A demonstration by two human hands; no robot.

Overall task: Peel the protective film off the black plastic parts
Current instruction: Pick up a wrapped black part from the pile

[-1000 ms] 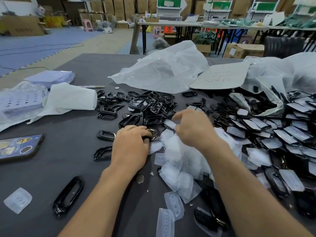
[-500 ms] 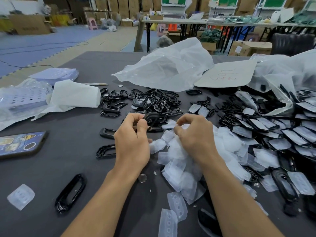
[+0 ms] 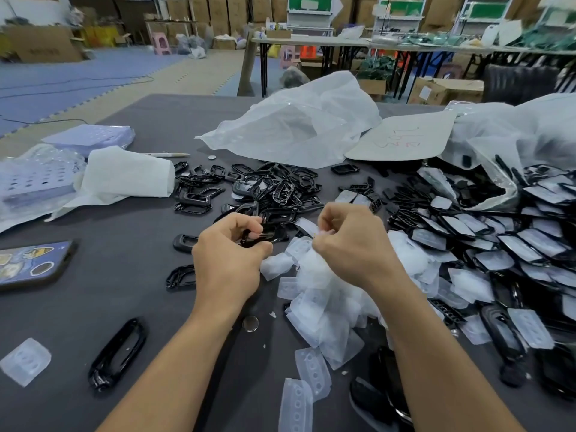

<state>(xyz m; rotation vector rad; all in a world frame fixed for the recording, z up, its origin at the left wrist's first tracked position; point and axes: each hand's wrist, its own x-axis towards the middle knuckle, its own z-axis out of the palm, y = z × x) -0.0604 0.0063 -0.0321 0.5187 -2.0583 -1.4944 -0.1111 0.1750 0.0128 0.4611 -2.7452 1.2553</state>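
Gripping a black plastic part (image 3: 270,236) in the curled left hand (image 3: 229,260); pinching protective film (image 3: 322,232) with the right hand (image 3: 352,241), over the heap of peeled films (image 3: 327,307).

1. The left hand (image 3: 229,263) lies back-up with its fingers curled, thumb and forefinger pinching a black part (image 3: 268,236).
2. The right hand (image 3: 352,244) is curled too, its fingertips pinching film (image 3: 322,234).
3. The bare left forearm (image 3: 174,369) and right forearm (image 3: 436,353) rise from the bottom edge. The hands are near each other but apart.
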